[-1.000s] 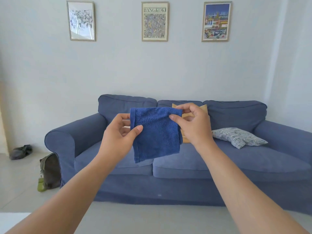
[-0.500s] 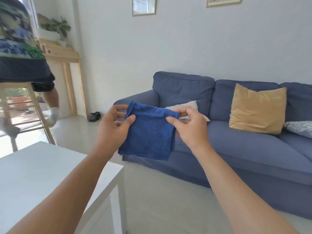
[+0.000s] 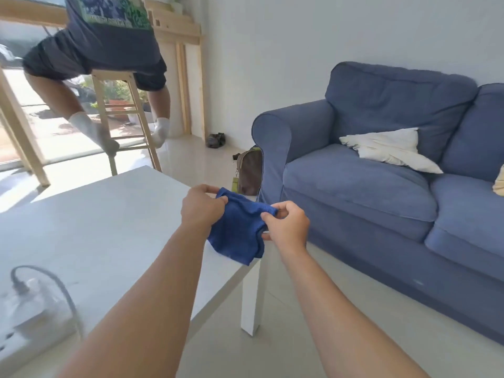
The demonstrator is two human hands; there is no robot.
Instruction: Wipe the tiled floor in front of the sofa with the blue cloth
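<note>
I hold the folded blue cloth [image 3: 239,233] in front of me with both hands, over the corner of a white table. My left hand [image 3: 201,207] pinches its upper left edge. My right hand [image 3: 286,225] pinches the upper right edge, its fingers curled over the fabric. The cloth hangs down between them, slightly bunched. The blue sofa [image 3: 376,186] stands to the right. The pale tiled floor [image 3: 313,336] runs between the table and the sofa's front.
A white low table [image 3: 95,227] fills the left foreground, with a white power strip and grey cable [image 3: 32,304] on it. A person sits on a wooden stool [image 3: 120,110] at the back left. A brown bag [image 3: 249,173] leans by the sofa's arm. A white cushion [image 3: 390,148] lies on the seat.
My view has swung left and downward, bringing the table and the seated person into sight. Both hands have lowered with the cloth, which is now more bunched.
</note>
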